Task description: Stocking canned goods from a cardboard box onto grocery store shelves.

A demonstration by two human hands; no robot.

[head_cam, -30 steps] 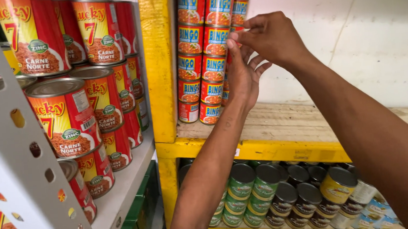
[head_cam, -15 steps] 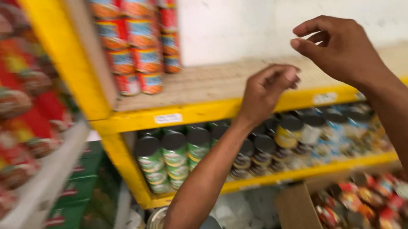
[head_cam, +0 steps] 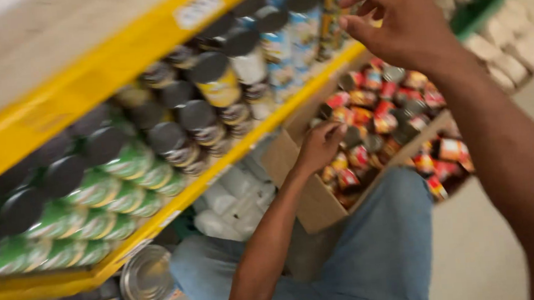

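Left hand (head_cam: 318, 147) grips red can (head_cam: 349, 139) in box (head_cam: 311, 197)

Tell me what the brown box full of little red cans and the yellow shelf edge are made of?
The brown open-topped box looks like plain matt cardboard, going by its dull tan flaps. The small red-labelled cans inside it seem metal, with greyish tops. The long yellow shelf edge looks like painted metal, smooth and evenly coloured, though blur leaves that open.

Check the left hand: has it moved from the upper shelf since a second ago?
Yes. The left hand has dropped from the cans on the upper shelf, past the yellow shelf edge, down into the cardboard box of red cans.
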